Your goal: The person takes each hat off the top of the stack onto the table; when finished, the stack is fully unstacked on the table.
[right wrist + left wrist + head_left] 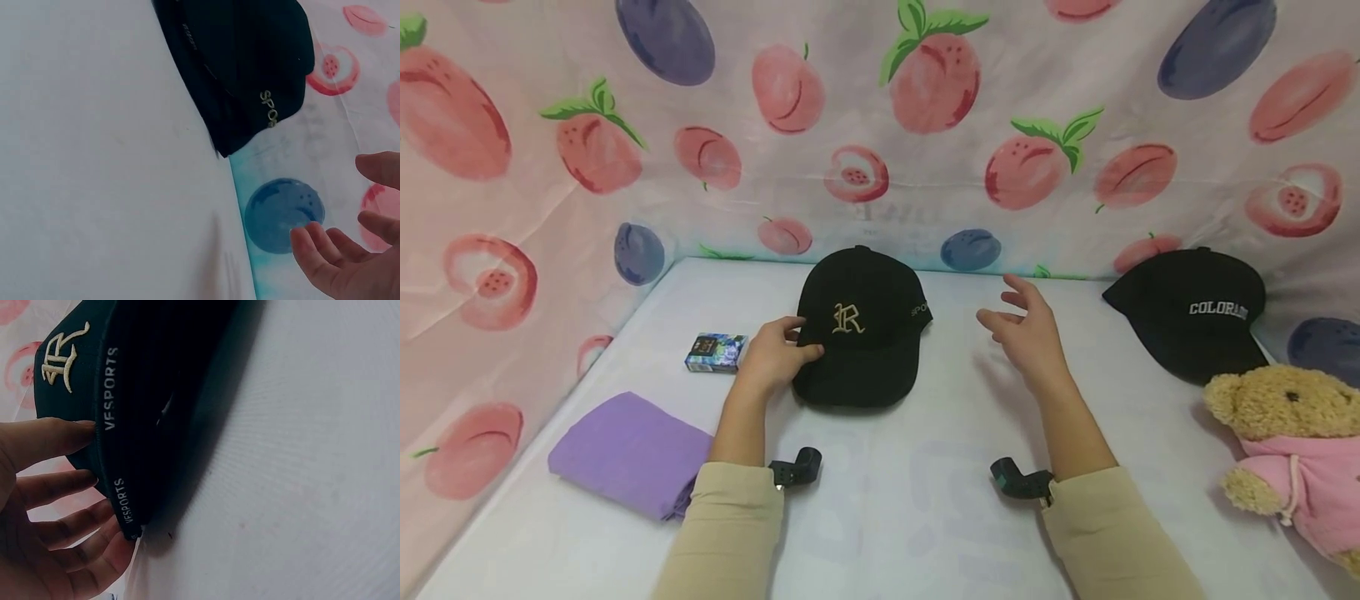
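Observation:
A black baseball cap [865, 333] with a gold letter R stands upright on the white table, its brim toward me. My left hand [778, 358] holds it at its left side, the thumb on the front near the brim and the fingers along the side edge. In the left wrist view, thumb and fingertips of the left hand [62, 506] meet the cap [75, 375] beside its lettered band. My right hand [1026, 333] is raised to the right of the cap, apart from it, fingers loosely spread. Nothing is in that right hand [350, 256] in the right wrist view.
A small blue patterned box [717, 353] lies left of my left hand, with a folded purple cloth [625, 454] nearer me. At the right are a second black cap [1195, 308] reading COLORADO and a teddy bear [1311, 467] in pink. Fruit-printed curtain [857, 100] walls the back.

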